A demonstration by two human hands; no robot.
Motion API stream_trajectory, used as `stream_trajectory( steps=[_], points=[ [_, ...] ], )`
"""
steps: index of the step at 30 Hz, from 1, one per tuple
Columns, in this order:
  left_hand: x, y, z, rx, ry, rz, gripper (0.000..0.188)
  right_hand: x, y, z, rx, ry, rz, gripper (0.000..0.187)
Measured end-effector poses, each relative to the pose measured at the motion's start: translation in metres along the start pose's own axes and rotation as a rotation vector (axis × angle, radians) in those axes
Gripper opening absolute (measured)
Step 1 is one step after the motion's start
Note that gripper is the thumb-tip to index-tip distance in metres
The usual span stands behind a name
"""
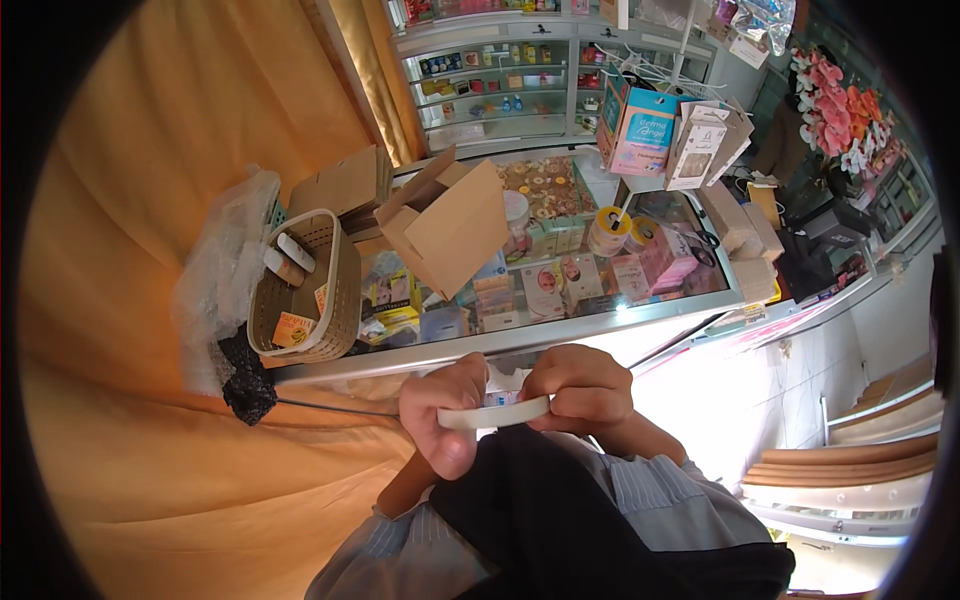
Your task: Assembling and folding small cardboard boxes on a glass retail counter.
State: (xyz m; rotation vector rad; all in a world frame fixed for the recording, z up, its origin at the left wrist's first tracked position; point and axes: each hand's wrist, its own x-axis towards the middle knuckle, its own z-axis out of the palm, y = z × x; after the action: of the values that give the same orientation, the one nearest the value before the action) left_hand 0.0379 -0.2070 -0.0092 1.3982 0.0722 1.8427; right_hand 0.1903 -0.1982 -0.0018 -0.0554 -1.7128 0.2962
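Observation:
Close to my body, a roll of whitish tape (497,413) is held edge-on between my two hands, in front of the counter's near edge. My left hand (440,405) is closed on the roll's left side, its thumb along the ring. At the other end my right hand (582,386) has its fingers curled in a pinch at the rim. A small pale piece, perhaps a loose tape end, shows between the hands; its details are too small to tell. Beyond them an open cardboard box (458,235) stands on the glass counter with its flaps raised.
A beige woven basket (345,330) holding bottles and a small orange box stands at the counter's left end, beside clear plastic wrap (215,270). Black scissors (705,248) and yellow-edged tape rolls (608,232) lie right. Product boxes (645,130) rise behind; an orange curtain (150,250) hangs left.

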Motion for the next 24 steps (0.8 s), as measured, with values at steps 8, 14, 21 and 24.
stream_trajectory(
  steps=[8, 14, 21, 24],
  points=[
    [0.020, 0.016, -0.013, 0.169, -0.293, 0.207, 0.034, -0.003, 0.001, 0.001, 0.032, -0.036, -0.036, 0.030],
    [0.021, 0.020, -0.020, 0.351, -0.500, 0.177, 0.028, -0.003, 0.001, 0.007, 0.042, -0.040, -0.072, 0.030],
    [0.007, 0.005, -0.019, 0.145, -0.248, 0.348, 0.023, -0.007, 0.002, 0.019, 0.107, 0.054, -0.130, 0.026],
    [0.007, 0.007, -0.020, 0.134, -0.221, 0.390, 0.022, -0.006, 0.002, 0.022, 0.112, 0.045, -0.127, 0.027]
  ],
)
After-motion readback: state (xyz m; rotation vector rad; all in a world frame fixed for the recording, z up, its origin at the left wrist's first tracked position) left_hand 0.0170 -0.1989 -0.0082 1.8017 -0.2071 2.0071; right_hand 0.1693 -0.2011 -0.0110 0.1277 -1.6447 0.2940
